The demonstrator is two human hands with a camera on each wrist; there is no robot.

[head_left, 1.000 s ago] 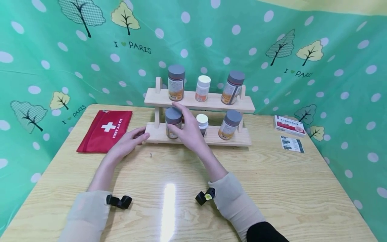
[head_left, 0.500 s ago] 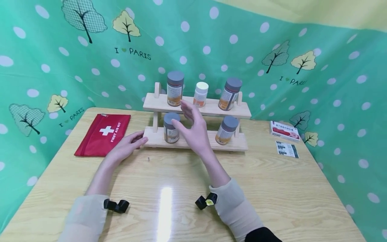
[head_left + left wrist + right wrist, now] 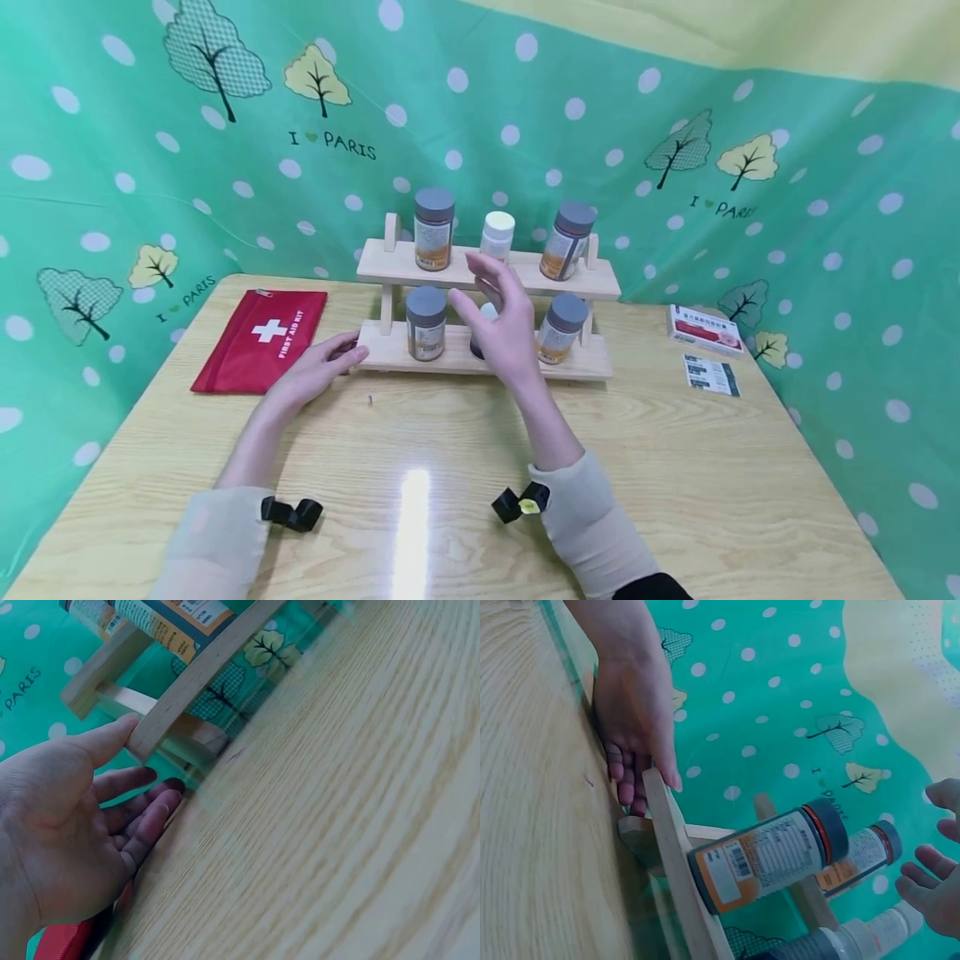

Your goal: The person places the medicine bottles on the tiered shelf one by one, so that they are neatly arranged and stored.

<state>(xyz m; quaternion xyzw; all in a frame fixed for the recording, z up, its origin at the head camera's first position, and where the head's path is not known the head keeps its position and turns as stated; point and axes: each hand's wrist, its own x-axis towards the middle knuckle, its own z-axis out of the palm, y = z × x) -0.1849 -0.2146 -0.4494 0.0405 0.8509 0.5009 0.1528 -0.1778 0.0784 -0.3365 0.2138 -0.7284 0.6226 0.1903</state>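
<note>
A two-tier wooden rack (image 3: 390, 350) carries grey-lidded jars and small white-capped bottles. At its left end my left hand (image 3: 318, 367) holds the lower board, thumb on top and curled fingers beneath, as the left wrist view shows. My right hand (image 3: 506, 329) is held before the rack with fingers apart and nothing between them. It partly hides the lower white-capped bottle (image 3: 489, 312). Left of that hand is a lower grey-lidded jar (image 3: 426, 325), and to the right another jar (image 3: 561, 329). Above stand a jar (image 3: 433, 229), a white bottle (image 3: 497, 233) and a tilted-looking jar (image 3: 567, 242).
A red first aid pouch (image 3: 262, 342) lies on the table left of the rack. At the far right are a medicine box (image 3: 705, 329) and a printed card (image 3: 711, 375). A green patterned cloth (image 3: 480, 100) hangs behind the table.
My right hand has moved right, away from the lower left jar, its fingers spread. The lower white-capped bottle is partly covered by it. The left hand stays at the rack's end.
</note>
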